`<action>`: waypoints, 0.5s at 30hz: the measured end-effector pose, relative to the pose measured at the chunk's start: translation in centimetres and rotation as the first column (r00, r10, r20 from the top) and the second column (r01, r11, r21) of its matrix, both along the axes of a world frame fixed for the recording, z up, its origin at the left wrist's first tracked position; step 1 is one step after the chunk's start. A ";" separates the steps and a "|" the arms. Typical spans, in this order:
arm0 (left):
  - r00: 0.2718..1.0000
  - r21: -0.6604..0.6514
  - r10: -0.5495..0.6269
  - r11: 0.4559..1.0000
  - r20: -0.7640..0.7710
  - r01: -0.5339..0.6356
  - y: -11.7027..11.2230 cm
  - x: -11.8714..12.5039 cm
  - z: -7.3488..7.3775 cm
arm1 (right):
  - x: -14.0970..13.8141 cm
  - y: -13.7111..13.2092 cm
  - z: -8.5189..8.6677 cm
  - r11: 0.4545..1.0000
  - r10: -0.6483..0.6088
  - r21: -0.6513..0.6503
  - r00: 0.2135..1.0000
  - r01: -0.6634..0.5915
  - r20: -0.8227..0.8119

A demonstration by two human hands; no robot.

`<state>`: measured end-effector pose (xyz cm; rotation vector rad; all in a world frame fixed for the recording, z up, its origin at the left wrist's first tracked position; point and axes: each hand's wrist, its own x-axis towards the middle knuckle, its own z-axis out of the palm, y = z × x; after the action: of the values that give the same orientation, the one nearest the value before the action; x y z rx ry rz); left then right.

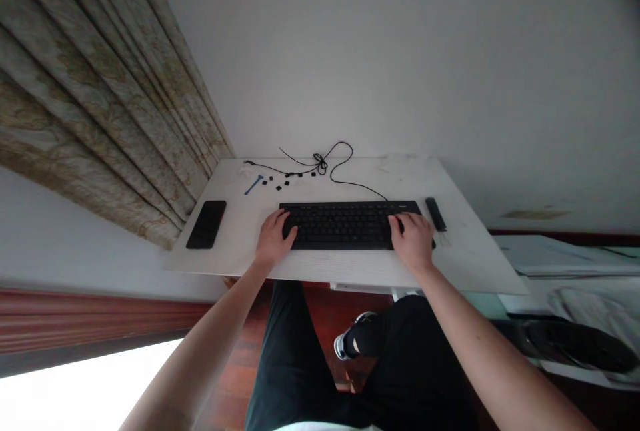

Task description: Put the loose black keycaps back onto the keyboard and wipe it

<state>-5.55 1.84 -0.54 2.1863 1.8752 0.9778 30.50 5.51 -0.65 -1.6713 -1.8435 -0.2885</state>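
White desk (465,251) by curtain (100,118): keyboard (345,224) is being gripped at both ends by left hand (273,239), right hand (414,240); phone (207,224), keycaps (287,182) nearby.

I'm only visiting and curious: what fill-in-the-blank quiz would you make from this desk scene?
1. The flat black phone lies to the ____ of the long black keyboard.
2. The left hand and the right hand make ____ hands resting on that keyboard.
3. The thin tool beside the small loose black keycaps is coloured ____.
4. The tangled black cable lies on the ____ table.
Missing words: left; two; blue; white.
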 end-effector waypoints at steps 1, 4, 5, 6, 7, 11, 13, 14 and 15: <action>0.998 0.005 -0.025 1.000 -0.051 0.026 0.0 0.2 0.1 | 0.1 -0.3 -0.2 1.000 0.005 0.024 1.000 -0.005 0.010; 0.972 -0.001 -0.140 0.990 -0.187 0.142 0.3 1.3 0.7 | -0.1 -0.6 -0.2 0.997 0.051 0.053 0.998 -0.053 0.045; 0.960 -0.009 -0.176 0.984 -0.217 0.178 0.5 1.8 0.9 | -0.2 -0.5 -0.2 0.996 0.065 0.055 0.997 -0.068 0.051; 0.949 -0.018 -0.204 0.978 -0.240 0.206 0.8 2.3 1.1 | -0.2 -0.5 -0.1 0.995 0.078 0.055 0.996 -0.081 0.053; 0.941 -0.028 -0.221 0.975 -0.255 0.222 1.1 2.9 1.2 | -0.2 -0.4 0.0 0.994 0.087 0.055 0.995 -0.090 0.051; 0.946 -0.053 -0.210 0.978 -0.249 0.203 2.2 4.9 1.5 | 0.0 -0.3 0.1 0.994 0.099 0.049 0.994 -0.101 0.044; 0.955 -0.068 -0.194 0.981 -0.226 0.183 2.5 5.5 1.5 | 0.2 -0.2 0.0 0.993 0.104 0.042 0.993 -0.106 0.048; 0.959 -0.077 -0.189 0.981 -0.212 0.176 2.8 5.6 1.6 | 0.2 -0.2 0.0 0.993 0.109 0.037 0.993 -0.111 0.049; 0.962 -0.089 -0.187 0.981 -0.197 0.172 3.1 5.6 1.7 | 0.3 -0.2 0.0 0.993 0.115 0.032 0.992 -0.116 0.049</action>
<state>0.07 4.91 1.20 2.4434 1.7180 0.6670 30.77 5.34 -0.69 -1.5397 -1.9509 -0.3115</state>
